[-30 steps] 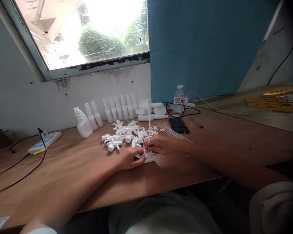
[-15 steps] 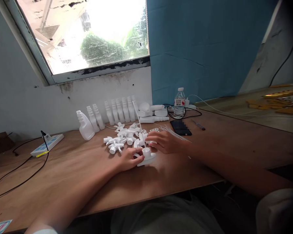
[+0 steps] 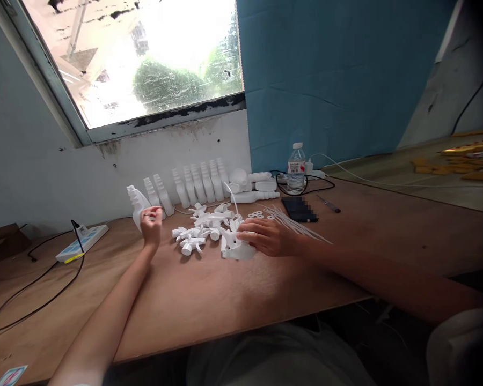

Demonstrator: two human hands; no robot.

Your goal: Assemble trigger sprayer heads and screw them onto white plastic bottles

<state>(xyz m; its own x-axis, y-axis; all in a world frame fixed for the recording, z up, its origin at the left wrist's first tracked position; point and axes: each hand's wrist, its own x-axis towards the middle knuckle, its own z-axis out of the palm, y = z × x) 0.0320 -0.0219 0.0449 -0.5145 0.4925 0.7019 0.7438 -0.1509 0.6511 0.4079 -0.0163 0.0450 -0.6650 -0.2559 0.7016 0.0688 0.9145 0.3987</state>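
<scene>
My left hand [image 3: 152, 224] has reached out to the nearest white spray bottle [image 3: 136, 207] and its fingers curl around the bottle's side. My right hand [image 3: 264, 236] rests on the wooden table [image 3: 209, 289] and holds a white trigger sprayer head [image 3: 237, 247] with a thin dip tube sticking up from it. A pile of white sprayer heads [image 3: 203, 228] lies between the two hands. Just behind my right hand lie small white washers [image 3: 257, 215] and a fan of thin white tubes [image 3: 293, 222].
A row of white bottles [image 3: 197, 182] stands along the wall, with a few lying down. A water bottle [image 3: 297, 169], a dark phone [image 3: 300, 209], a pen [image 3: 330, 204], a power strip [image 3: 82, 239] and black cables [image 3: 36, 300] are on the table. Yellow items lie far right.
My left hand let go of the sprayer head and moved left and away to the spray bottle. My right hand now keeps the sprayer head alone, laid lower on the table.
</scene>
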